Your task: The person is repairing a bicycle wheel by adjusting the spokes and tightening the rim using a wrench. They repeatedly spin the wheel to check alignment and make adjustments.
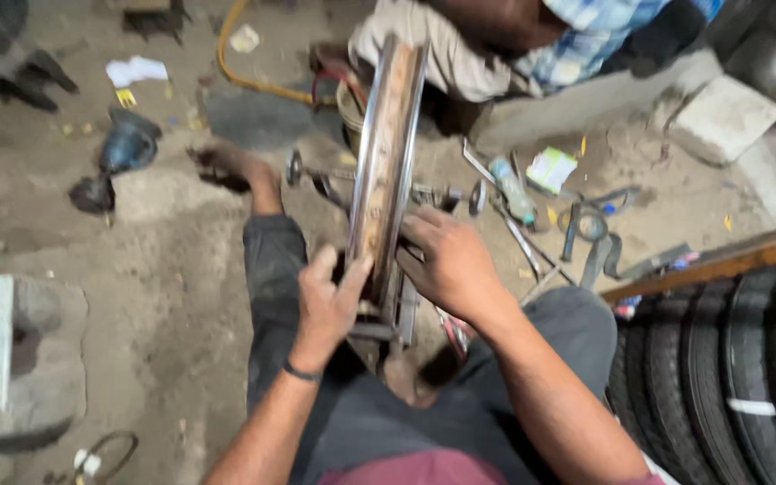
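While standing upright on the floor point(172, 296), rim point(386, 153) clasped by left hand point(327, 305) and right hand point(446, 260).

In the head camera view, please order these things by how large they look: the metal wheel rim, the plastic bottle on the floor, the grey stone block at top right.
1. metal wheel rim
2. grey stone block
3. plastic bottle
The rim is nearest, which enlarges it.

Wheel rim point(386, 153): upright, edge-on, on a stand axle point(424, 193) | left hand point(327, 301): thumb and palm on rim's near edge | right hand point(446, 260): fingers on rim's right side | tyres point(729, 359): stacked at right | tools point(577, 229): scattered on floor point(163, 269)
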{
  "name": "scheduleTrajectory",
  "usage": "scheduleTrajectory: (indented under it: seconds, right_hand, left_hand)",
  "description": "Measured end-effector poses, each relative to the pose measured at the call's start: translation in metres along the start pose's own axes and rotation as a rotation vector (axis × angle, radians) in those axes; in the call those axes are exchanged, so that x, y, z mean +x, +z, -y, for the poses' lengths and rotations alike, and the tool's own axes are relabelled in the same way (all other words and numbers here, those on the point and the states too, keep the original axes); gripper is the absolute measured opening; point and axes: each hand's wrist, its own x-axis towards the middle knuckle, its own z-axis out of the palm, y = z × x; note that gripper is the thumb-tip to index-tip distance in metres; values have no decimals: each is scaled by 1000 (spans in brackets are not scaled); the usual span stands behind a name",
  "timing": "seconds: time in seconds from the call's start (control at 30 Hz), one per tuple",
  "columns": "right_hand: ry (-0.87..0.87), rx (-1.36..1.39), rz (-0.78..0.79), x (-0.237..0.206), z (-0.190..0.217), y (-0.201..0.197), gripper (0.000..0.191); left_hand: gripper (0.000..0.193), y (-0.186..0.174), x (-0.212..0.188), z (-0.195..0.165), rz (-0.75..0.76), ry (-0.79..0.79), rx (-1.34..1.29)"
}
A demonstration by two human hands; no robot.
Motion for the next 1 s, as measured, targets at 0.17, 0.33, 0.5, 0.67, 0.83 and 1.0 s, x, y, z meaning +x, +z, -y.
scheduleTrajectory:
  seconds: [0.17, 0.33, 0.5, 0.67, 0.83, 1.0]
  right_hand:
    - [32, 261, -31, 1, -19, -28, 16]
    - [42, 197, 99, -17, -28, -2, 14]
    - [-32, 232, 23, -19, -45, 6, 13]
    - [89, 438, 136, -22, -75, 66, 25]
    - [267, 670, 107, -54, -102, 130, 39]
    - [656, 1189, -42, -60, -81, 165, 36]
  left_hand:
    - [18, 2, 1, 5, 11, 10, -149]
    - [26, 5, 4, 4, -67, 116, 112]
    - [17, 8, 9, -7, -67, 186, -47]
    - [16, 9, 13, -15, -83, 190, 8]
    - [17, 8, 16, -17, -73, 227, 5]
    - [17, 10, 17, -16, -55, 300, 7]
